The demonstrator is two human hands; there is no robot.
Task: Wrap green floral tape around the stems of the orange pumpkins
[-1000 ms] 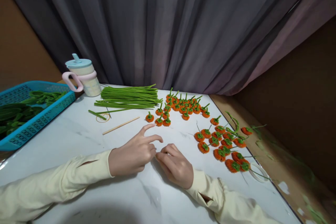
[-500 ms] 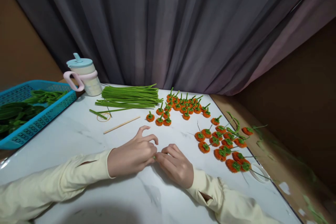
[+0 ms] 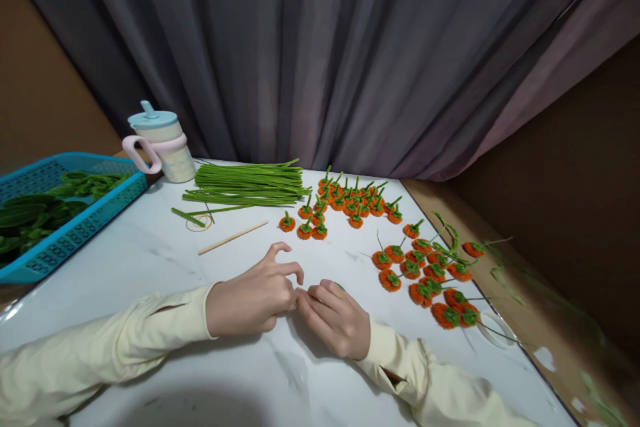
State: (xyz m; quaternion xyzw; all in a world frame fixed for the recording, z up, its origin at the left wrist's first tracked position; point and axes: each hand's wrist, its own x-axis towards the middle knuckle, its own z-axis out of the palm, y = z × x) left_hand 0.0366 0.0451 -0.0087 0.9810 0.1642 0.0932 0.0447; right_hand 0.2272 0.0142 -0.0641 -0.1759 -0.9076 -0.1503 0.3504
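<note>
Curtain: grey, fills upper frame. Table: white with grey veining, spans lower frame. Basket: blue, left edge, holding green leaves. Left hand: lower centre, two fingers raised and crooked, remaining fingertips bunched narrow against those of the right hand. Right hand: just right of it, fingers curled in closely. Contents of either grip hidden; cannot tell what is held. Stems: green bundle, lying crosswise, left of mid-frame, above the hands. Cup: blue lid, pink handle, upright between basket and stems. Stick: wooden, slanting, above left hand, apart from it. Orange pieces: green-topped, in a cluster above the right hand and another at right of frame; both clear of the fingers. Green bit: smallest, lower centre, just beyond right hand's knuckles, mostly concealed by them; cannot tell whether gripped.
</note>
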